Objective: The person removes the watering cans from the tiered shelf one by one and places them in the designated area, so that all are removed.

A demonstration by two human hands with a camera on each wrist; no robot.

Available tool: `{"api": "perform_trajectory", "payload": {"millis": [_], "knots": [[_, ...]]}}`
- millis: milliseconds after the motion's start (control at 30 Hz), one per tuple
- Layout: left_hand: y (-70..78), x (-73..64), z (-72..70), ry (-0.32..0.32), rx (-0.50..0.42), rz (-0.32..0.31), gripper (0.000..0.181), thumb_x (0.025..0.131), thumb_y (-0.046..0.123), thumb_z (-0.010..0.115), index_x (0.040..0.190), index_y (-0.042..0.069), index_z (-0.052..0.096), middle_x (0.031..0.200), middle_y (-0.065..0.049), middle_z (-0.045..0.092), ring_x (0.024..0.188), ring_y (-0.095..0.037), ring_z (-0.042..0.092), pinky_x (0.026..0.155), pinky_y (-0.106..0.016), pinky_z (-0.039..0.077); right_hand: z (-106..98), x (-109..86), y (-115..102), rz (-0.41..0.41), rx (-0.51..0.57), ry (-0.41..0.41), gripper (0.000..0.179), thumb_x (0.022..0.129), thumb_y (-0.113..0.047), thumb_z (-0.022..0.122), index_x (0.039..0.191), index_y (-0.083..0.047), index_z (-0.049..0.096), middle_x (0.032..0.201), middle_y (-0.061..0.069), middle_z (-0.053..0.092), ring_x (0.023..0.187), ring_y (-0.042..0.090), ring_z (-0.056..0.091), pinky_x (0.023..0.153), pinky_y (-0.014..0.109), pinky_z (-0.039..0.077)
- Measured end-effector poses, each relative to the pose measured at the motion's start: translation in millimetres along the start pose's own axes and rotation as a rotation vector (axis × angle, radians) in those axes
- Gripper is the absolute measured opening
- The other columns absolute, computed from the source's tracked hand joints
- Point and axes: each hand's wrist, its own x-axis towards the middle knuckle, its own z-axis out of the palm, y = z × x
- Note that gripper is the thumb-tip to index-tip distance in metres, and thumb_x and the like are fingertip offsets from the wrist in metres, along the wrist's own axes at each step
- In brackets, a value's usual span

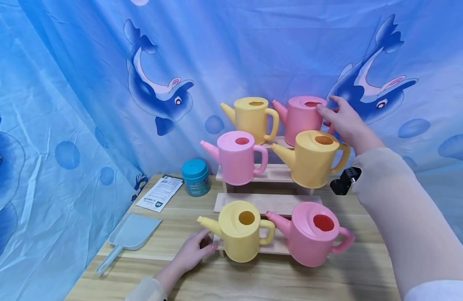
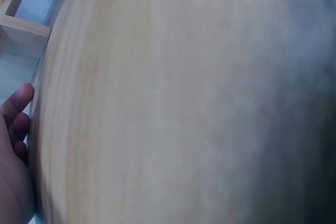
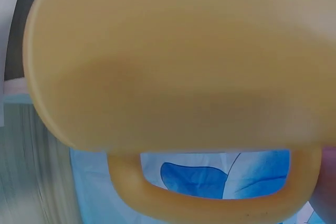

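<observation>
On the top tier of a wooden stepped stand point(image 1: 254, 203), a pink watering can point(image 1: 301, 121) sits at the right. My right hand point(image 1: 342, 117) is at its handle side, thumb against the rim and other fingers curled at the handle, which is partly hidden. Just below that hand stands an orange-yellow watering can point(image 1: 314, 161), whose body and handle fill the right wrist view. My left hand point(image 1: 194, 253) rests on the table by the stand's lower left end, fingers loosely bent, close to a yellow watering can point(image 1: 239, 234) on the bottom tier.
A yellow can point(image 1: 250, 119), a light pink can point(image 1: 237, 161) and a deeper pink can point(image 1: 312, 238) share the stand. Left on the table point(image 1: 171, 267) are a teal jar point(image 1: 195, 177), a white packet point(image 1: 161, 193) and a grey dustpan point(image 1: 131, 232). A blue dolphin curtain point(image 1: 231, 50) hangs behind.
</observation>
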Motion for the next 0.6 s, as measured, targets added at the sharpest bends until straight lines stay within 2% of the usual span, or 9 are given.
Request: {"api": "perform_trajectory", "payload": {"millis": [133, 400, 467, 600], "knots": [[-2.3, -0.2, 1.2, 0.004, 0.011, -0.012, 0.045, 0.087, 0.04, 0.062, 0.128, 0.025, 0.053, 0.086, 0.009, 0.054, 0.083, -0.014, 0.051, 0.074, -0.038, 0.041, 0.3, 1.9, -0.7, -0.003, -0.013, 0.005, 0.099, 0.077, -0.073, 0.045, 0.15, -0.03, -0.004, 0.151, 0.018, 0.017, 0.128, 0.044, 0.032, 0.098, 0.06, 0.03], [-2.2, -0.2, -0.1, 0.018, 0.027, 0.021, 0.042, 0.086, 0.039, 0.063, 0.127, 0.028, 0.054, 0.086, 0.012, 0.055, 0.083, -0.012, 0.052, 0.074, -0.038, 0.042, -0.3, 4.1, 3.7, 0.021, -0.022, 0.043, 0.096, 0.075, -0.076, 0.045, 0.15, -0.034, 0.002, 0.153, 0.015, 0.014, 0.13, 0.044, 0.028, 0.096, 0.061, 0.031], [-1.7, -0.6, -0.5, 0.028, 0.03, 0.02, 0.042, 0.086, 0.038, 0.063, 0.126, 0.028, 0.054, 0.087, 0.012, 0.055, 0.083, -0.012, 0.052, 0.075, -0.039, 0.042, 2.0, 6.0, 3.5, 0.027, 0.0, 0.066, 0.095, 0.075, -0.076, 0.045, 0.15, -0.034, 0.005, 0.154, 0.014, 0.009, 0.132, 0.043, 0.024, 0.096, 0.062, 0.031], [-0.2, -1.1, -0.9, 0.029, 0.033, 0.008, 0.044, 0.086, 0.039, 0.063, 0.127, 0.026, 0.054, 0.088, 0.012, 0.055, 0.085, -0.012, 0.051, 0.076, -0.04, 0.041, 5.6, 8.4, 2.8, 0.059, 0.044, 0.112, 0.094, 0.074, -0.077, 0.045, 0.15, -0.036, 0.008, 0.155, 0.01, -0.012, 0.138, 0.043, 0.006, 0.096, 0.064, 0.028]]}}
